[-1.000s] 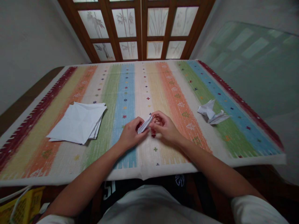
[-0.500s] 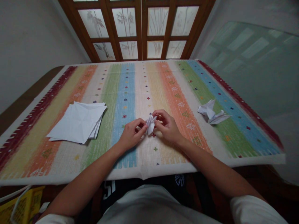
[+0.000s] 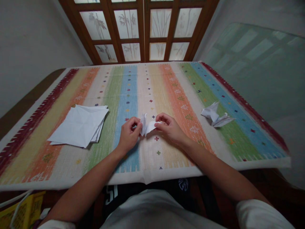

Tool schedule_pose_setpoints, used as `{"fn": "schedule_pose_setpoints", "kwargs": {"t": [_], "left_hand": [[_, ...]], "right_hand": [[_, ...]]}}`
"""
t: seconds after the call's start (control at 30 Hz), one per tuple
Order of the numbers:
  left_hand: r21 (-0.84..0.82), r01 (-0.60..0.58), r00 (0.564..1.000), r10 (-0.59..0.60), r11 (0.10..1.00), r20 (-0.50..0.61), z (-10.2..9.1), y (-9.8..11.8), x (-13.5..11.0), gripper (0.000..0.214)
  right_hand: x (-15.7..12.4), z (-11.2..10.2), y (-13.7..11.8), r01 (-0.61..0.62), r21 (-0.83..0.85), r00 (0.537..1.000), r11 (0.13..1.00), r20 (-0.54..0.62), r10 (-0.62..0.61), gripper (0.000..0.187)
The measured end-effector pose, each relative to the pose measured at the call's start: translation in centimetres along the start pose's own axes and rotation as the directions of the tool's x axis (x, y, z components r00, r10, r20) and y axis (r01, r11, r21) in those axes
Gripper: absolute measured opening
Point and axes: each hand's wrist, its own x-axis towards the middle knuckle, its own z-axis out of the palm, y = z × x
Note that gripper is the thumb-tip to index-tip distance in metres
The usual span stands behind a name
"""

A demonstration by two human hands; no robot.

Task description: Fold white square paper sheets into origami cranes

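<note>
Between my two hands, just above the striped tablecloth (image 3: 133, 159), is a small folded piece of white paper (image 3: 148, 126), an origami figure with one flap spread out to the right. My left hand (image 3: 130, 132) is closed, its thumb and forefinger pinching the upright left part. With thumb and fingertips, my right hand (image 3: 170, 128) pinches the flap's right end. A finished-looking white paper crane (image 3: 216, 115) stands on the cloth to the right. Left of my hands lies a stack of creased white paper sheets (image 3: 78, 124).
Wooden doors with bamboo-patterned panes (image 3: 143, 28) stand behind the table's far edge. A pale glass panel (image 3: 257, 76) leans on the right wall. Below the table's near left corner is a yellow basket (image 3: 21, 211).
My left hand has moved slightly left, and the folded paper with it. A flap now stretches out between my hands, where the paper was compact before. Crane and stack stay put.
</note>
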Motion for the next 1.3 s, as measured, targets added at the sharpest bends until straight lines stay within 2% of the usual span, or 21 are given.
{"fn": "schedule_pose_setpoints", "kwargs": {"t": [0.1, 0.17, 0.4, 0.57, 0.7, 0.8, 0.9, 0.97, 1.07, 1.2, 1.3], "left_hand": [[-0.105, 0.034, 0.995, -0.043, 0.994, -0.085, 0.2, -0.4, 0.2, 0.019], [-0.164, 0.024, 0.992, -0.044, 0.986, -0.121, 0.3, -0.6, 0.3, 0.028], [-0.133, 0.018, 0.997, -0.028, 0.991, -0.077, 0.4, -0.5, 0.3, 0.033], [-0.161, 0.035, 0.994, -0.051, 0.986, -0.1, 0.4, -0.9, 0.5, 0.037], [-0.132, 0.041, 0.992, -0.056, 0.99, -0.114, 0.3, -0.9, 0.6, 0.029], [-0.082, 0.055, 0.991, -0.065, 0.995, -0.114, 0.2, -0.6, 0.6, 0.017], [-0.106, 0.074, 0.991, -0.085, 0.992, -0.105, 0.1, -0.5, 0.7, 0.018], [-0.171, 0.079, 0.987, -0.101, 0.982, -0.125, 0.1, -0.5, 0.8, 0.023], [-0.271, 0.105, 0.979, -0.147, 0.957, -0.14, -0.1, -0.7, 1.0, 0.031], [-0.381, 0.145, 0.977, -0.193, 0.913, -0.09, -0.1, -0.6, 1.3, 0.037], [-0.495, 0.159, 0.975, -0.213, 0.854, -0.055, -0.1, -0.6, 1.4, 0.046]], "right_hand": [[0.2, -0.2, 0.2, 0.0, 0.0, 1.0, 1.0, -0.005, 0.0, 0.025], [0.4, -0.4, 0.4, -0.029, 0.003, 1.0, 1.0, 0.003, 0.029, 0.024], [0.5, -0.6, 0.6, -0.115, 0.019, 0.993, 0.993, 0.002, 0.115, 0.022], [0.7, -1.0, 0.6, -0.104, 0.036, 0.995, 0.994, 0.005, 0.104, 0.021], [0.7, -1.1, 0.6, -0.108, 0.021, 0.994, 0.994, 0.03, 0.107, 0.022], [0.6, -0.9, 0.4, -0.166, 0.04, 0.985, 0.985, 0.055, 0.163, 0.024], [0.4, -0.7, 0.1, -0.22, 0.058, 0.974, 0.974, 0.066, 0.216, 0.032], [0.4, -0.6, 0.0, -0.205, 0.055, 0.978, 0.977, 0.048, 0.203, 0.033], [0.5, -0.8, -0.1, -0.119, 0.012, 0.993, 0.993, -0.004, 0.119, 0.031], [0.8, -1.2, 0.2, -0.015, -0.03, 0.999, 0.999, -0.04, 0.014, 0.029], [1.0, -1.4, 0.4, 0.012, 0.025, 0.999, 1.0, -0.037, -0.011, 0.029]]}}
